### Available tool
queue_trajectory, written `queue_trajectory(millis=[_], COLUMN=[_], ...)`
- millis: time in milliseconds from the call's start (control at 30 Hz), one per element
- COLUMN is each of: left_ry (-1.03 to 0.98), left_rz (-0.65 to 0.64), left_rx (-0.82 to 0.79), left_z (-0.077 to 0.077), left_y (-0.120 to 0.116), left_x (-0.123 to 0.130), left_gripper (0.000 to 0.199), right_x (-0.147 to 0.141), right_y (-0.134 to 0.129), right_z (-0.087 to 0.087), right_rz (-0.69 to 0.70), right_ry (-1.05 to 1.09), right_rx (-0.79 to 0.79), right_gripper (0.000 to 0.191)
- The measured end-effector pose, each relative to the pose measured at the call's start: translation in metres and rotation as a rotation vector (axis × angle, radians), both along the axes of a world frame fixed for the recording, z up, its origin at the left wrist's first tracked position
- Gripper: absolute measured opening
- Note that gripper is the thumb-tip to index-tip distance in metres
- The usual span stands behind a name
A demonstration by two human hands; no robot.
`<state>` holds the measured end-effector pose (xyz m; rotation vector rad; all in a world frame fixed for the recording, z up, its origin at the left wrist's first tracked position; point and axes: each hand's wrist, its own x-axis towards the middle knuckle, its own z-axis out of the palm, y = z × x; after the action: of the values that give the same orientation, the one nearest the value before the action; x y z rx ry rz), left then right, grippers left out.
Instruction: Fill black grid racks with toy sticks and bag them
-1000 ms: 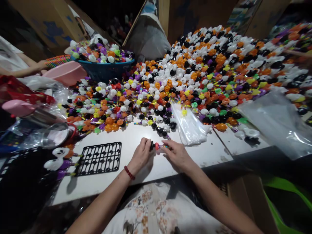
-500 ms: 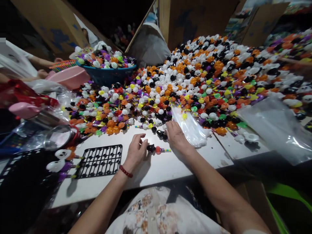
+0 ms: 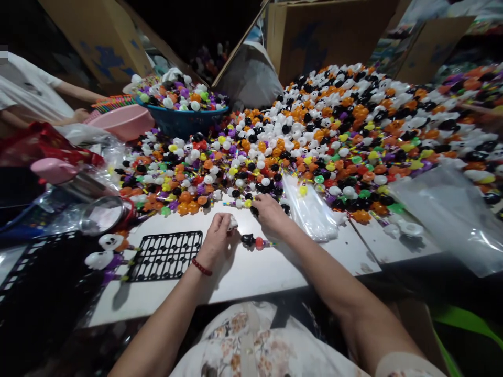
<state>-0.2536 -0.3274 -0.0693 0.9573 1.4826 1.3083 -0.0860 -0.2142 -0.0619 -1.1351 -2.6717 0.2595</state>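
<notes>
My left hand (image 3: 217,236) is closed on a small white piece (image 3: 232,223) above the white table (image 3: 251,272). Just to its right, a toy tube with a black top and a red part (image 3: 258,242) lies flat on the table. My right hand (image 3: 269,212) reaches to the near edge of the toy pile (image 3: 306,152), its fingers closed at a black piece and a yellow one; what they grip is mostly hidden. Beside my right wrist are clear plastic bags (image 3: 312,214). A black grid tray (image 3: 167,255) lies left of my left hand.
A blue basin (image 3: 181,123) full of toys and a pink basin (image 3: 121,123) stand at the back left, near a person's arm (image 3: 80,93). A steel cup (image 3: 100,215) and a black crate (image 3: 35,293) are at the left. A large plastic bag (image 3: 448,214) lies right.
My left hand now has a white piece between its fingers. My right hand has shifted left along the pile's edge, away from the bags. The whole view has moved slightly.
</notes>
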Motion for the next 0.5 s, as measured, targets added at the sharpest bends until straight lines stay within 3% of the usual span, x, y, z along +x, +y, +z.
queue_trajectory(millis=[100, 200, 333, 500], left_ry=[-0.151, -0.178, -0.155, -0.111], left_rz=[-0.023, -0.024, 0.011, 0.075], left_rx=[0.011, -0.018, -0.021, -0.017], left_z=[-0.002, 0.0, 0.003, 0.003], left_y=[-0.003, -0.007, -0.011, -0.009], left_x=[-0.002, 0.0, 0.001, 0.003], left_gripper=[0.039, 0.045, 0.042, 0.04], right_x=[-0.007, -0.012, -0.009, 0.003], right_y=[0.02, 0.022, -0.004, -0.045], right_z=[0.001, 0.001, 0.007, 0.015], right_rz=[0.009, -0.024, -0.005, 0.121], right_ry=[-0.067, -0.046, 0.141, 0.329], right_rx=[-0.043, -0.029, 0.03, -0.118], right_gripper=[0.029, 0.026, 0.021, 0.018])
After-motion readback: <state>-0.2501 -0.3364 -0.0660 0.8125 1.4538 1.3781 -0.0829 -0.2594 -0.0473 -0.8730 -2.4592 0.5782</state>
